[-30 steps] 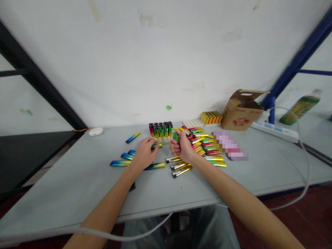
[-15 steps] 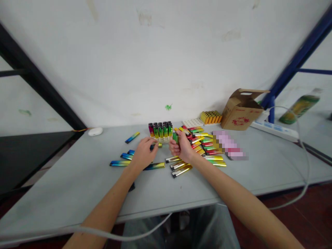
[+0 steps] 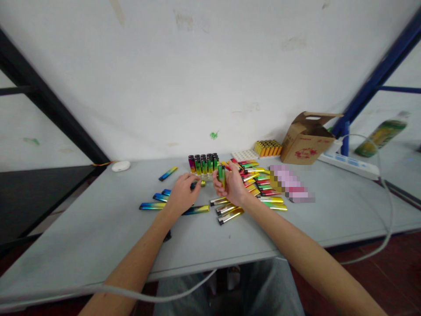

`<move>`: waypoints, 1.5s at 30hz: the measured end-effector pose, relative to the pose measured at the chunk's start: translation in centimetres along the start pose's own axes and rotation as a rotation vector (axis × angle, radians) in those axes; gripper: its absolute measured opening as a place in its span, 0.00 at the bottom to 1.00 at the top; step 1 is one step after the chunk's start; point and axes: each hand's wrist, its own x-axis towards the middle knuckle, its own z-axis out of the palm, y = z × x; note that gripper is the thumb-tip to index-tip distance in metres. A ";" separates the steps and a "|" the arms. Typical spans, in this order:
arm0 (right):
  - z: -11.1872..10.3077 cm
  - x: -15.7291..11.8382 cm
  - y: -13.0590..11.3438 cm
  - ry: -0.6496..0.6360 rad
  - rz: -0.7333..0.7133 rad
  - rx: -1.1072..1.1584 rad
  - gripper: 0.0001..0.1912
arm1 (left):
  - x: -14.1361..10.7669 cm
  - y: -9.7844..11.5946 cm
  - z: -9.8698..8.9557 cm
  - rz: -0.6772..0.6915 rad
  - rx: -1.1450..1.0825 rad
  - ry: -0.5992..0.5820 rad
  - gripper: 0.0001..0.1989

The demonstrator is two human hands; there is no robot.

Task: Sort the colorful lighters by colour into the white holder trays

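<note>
My right hand (image 3: pixel 234 185) is curled around a shiny green-and-yellow lighter (image 3: pixel 221 176), held nearly upright with its lower part toward the palm. My left hand (image 3: pixel 183 193) has its fingers closed on a blue-and-yellow lighter (image 3: pixel 202 183), whose yellow end sticks out toward the right. Just beyond both hands, several green, yellow and purple lighters (image 3: pixel 204 165) stand upright in rows in a pale tray (image 3: pixel 207 177). Beside and under my left hand lie blue-and-yellow lighters (image 3: pixel 151 206). Silver-and-gold lighters (image 3: pixel 230 216) lie below my right hand, with red, green and yellow ones (image 3: pixel 263 186) heaped to its right.
Against the wall are a white holed tray (image 3: pixel 245 155), a block of yellow-orange lighters (image 3: pixel 269 149) and an open cardboard box (image 3: pixel 307 142). A power strip (image 3: pixel 350 165) and a blurred pink item (image 3: pixel 291 182) lie right. A white case (image 3: pixel 121 166) lies left; a cable (image 3: pixel 158 300) crosses in front.
My right hand has turned and loosened slightly, so more of the green-and-yellow lighter shows. My left hand has hardly moved.
</note>
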 end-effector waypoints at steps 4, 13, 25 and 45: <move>0.1 -0.2 -0.2 0.015 -0.004 0.009 0.30 | 0.0 0.0 0.1 0.002 -0.004 0.002 0.09; -0.1 -0.2 -0.3 0.015 0.001 0.041 0.11 | 0.0 0.0 0.1 0.015 -0.007 -0.004 0.09; 0.0 -0.2 -0.7 -0.038 0.019 0.081 0.16 | 0.0 0.0 0.0 0.017 0.005 -0.007 0.09; -1.0 0.5 -0.1 0.142 -0.214 -0.295 0.12 | 0.0 0.1 -0.1 -0.002 -0.002 0.032 0.09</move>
